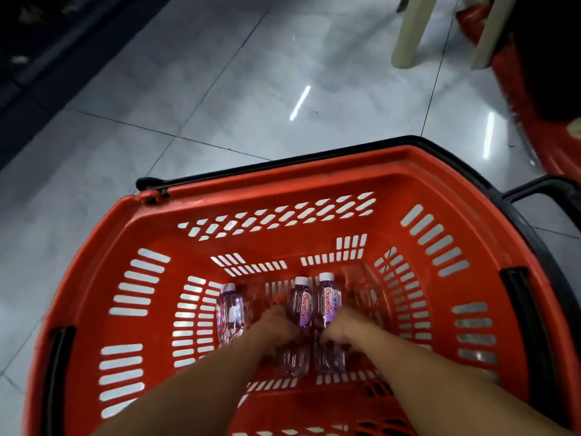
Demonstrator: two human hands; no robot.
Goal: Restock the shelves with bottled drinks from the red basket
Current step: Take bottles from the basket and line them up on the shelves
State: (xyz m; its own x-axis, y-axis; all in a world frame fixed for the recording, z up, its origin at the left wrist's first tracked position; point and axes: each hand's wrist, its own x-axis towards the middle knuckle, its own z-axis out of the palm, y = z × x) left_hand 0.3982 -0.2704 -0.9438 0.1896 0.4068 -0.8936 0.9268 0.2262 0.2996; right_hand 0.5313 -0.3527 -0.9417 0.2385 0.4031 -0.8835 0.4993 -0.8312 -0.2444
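Note:
A red plastic basket (314, 180) with black handles stands on the tiled floor below me. Three clear bottles with purple labels and white caps lie on its bottom. Both my arms reach down into it. My left hand (276, 325) closes around the middle bottle (302, 302). My right hand (341, 328) closes around the bottle beside it on the right (329, 298). The third bottle (231, 313) lies alone to the left, untouched. The shelves are mostly out of view.
Glossy grey floor tiles (251, 99) spread beyond the basket. A dark shelf base (47, 58) runs along the upper left. Pale plastic chair legs (408, 33) stand at the upper right, with another red basket (559, 146) at the right edge.

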